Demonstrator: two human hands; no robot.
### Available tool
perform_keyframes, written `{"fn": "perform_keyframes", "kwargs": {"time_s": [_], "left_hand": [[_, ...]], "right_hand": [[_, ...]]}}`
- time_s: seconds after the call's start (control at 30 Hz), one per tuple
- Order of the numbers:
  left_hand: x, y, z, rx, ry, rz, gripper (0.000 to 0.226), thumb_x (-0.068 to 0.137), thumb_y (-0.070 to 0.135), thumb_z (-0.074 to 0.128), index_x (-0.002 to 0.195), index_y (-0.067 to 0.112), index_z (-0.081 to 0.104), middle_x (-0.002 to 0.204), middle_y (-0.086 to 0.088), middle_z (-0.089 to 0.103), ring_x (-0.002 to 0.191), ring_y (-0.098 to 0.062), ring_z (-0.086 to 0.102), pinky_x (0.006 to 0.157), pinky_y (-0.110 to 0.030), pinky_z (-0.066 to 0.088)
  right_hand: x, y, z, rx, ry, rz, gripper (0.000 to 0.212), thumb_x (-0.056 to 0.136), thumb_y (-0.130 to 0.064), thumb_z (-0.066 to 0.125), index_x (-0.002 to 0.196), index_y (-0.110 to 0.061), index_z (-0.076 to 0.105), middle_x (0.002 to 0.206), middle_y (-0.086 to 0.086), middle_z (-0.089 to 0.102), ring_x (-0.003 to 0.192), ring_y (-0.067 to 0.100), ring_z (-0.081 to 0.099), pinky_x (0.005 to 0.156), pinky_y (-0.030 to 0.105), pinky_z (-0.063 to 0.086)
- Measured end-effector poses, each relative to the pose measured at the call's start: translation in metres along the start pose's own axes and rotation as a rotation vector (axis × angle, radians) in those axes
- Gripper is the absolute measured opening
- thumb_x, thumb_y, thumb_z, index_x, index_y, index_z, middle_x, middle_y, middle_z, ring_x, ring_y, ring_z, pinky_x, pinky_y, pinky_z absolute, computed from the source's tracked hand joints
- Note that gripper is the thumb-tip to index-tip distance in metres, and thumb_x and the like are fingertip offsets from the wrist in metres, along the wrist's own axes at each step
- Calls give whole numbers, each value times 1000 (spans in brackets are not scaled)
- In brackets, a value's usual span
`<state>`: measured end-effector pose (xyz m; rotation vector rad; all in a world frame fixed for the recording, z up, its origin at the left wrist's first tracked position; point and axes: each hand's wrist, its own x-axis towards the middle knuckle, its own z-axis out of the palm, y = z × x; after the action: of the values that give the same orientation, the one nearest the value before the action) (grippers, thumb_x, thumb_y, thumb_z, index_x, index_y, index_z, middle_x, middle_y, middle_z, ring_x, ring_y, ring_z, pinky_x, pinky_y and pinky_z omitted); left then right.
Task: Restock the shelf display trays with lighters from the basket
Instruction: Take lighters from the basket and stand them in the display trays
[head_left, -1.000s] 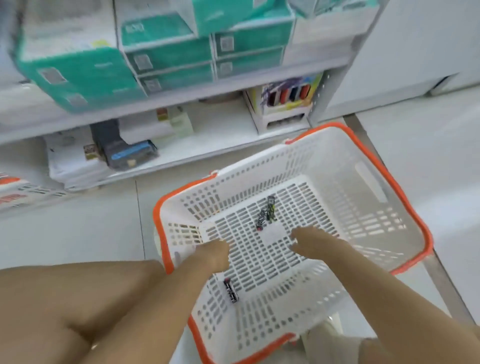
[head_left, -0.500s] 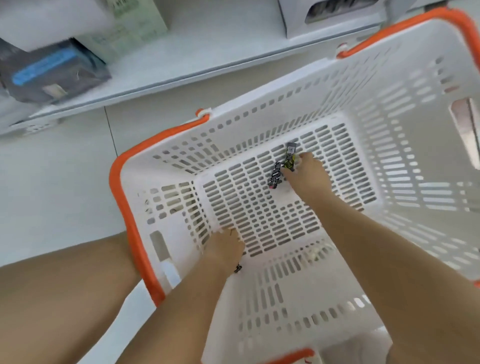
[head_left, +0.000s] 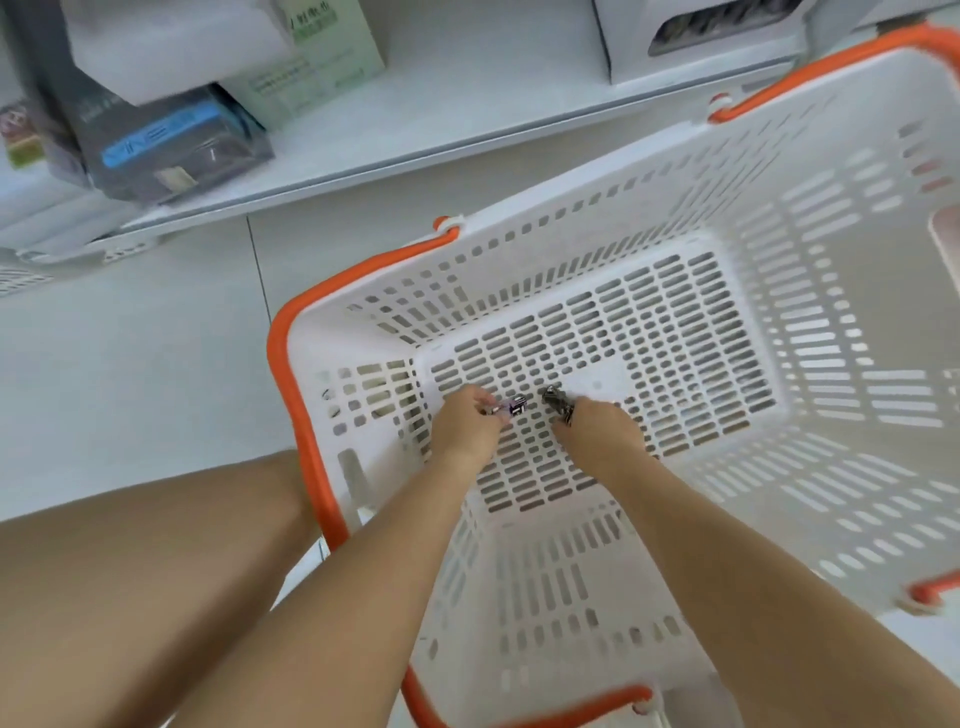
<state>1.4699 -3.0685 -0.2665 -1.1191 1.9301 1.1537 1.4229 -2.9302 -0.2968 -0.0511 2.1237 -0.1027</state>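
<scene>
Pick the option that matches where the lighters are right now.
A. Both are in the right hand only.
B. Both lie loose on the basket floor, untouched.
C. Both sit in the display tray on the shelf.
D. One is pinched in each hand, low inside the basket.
D: the left hand pinches a purplish lighter and the right hand holds dark lighters, both just above the floor of the basket.

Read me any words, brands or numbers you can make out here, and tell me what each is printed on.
Blue label on the dark pack: letters, too blurred to read.
Pale green box: printed lines, too blurred to read.
Lighters in the left hand and right hand: patterns only, nothing legible.
</scene>
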Motion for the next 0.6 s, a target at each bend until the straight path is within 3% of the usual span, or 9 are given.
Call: {"fn": "perform_keyframes", "kwargs": {"time_s": [0.1,0.13,0.2,0.27,0.4,0.47,0.53,0.6], "left_hand": [[-12,22,-2,-229,36,70,15,89,14,66,103,13,68,94,3,63,74,-9,56,53,-9,42],[-19,30,-2,-281,38,90,15,88,13,67,103,14,69,90,5,62,72,-8,57,55,-6,43],[-35,47,-4,-383,56,130,16,86,12,69,102,15,70,93,9,62,83,-9,61,73,-12,46],[-53,64,-9,-486,58,161,17,85,10,69,102,15,70,98,4,67,89,-15,62,80,-21,48],[-93,92,-27,-508,80,337,21,86,6,66,104,14,71,100,-4,70,84,-14,64,78,-20,50],[-113,102,-34,-445,130,452,21,85,4,66,103,15,72,100,-3,71,84,-8,66,82,-21,51],[-137,113,-43,-428,143,544,24,85,-1,63,98,17,71,90,-1,71,69,4,64,73,-11,49],[-161,123,-54,-410,167,645,27,83,-3,63,97,19,71,91,2,68,75,-1,63,75,-11,48]], "right_hand": [[-18,-2,-2,759,-104,61,21,97,-20,49,84,-6,57,63,6,59,52,18,53,50,27,44],[-24,-6,-6,1064,-99,79,17,96,-13,50,86,-2,58,63,8,59,50,18,53,48,25,44],[-42,-15,-20,1570,-92,83,14,95,-5,50,89,2,60,66,8,59,53,17,54,50,24,45],[-63,-20,-38,1889,-98,17,15,97,-6,47,90,-2,60,68,6,58,55,14,50,51,23,41],[-108,-20,-77,2092,-103,-228,22,101,-18,42,89,-8,58,65,2,59,51,11,42,46,18,36],[-129,-18,-94,2066,-93,-300,28,101,-30,42,90,-10,57,63,1,58,46,9,43,43,17,38],[-150,-15,-110,1971,-95,-387,32,100,-38,42,93,-11,57,60,1,57,43,9,43,41,17,36],[-174,-11,-127,1895,-92,-492,32,98,-40,43,95,-12,56,62,2,56,42,8,42,40,16,33]]}}
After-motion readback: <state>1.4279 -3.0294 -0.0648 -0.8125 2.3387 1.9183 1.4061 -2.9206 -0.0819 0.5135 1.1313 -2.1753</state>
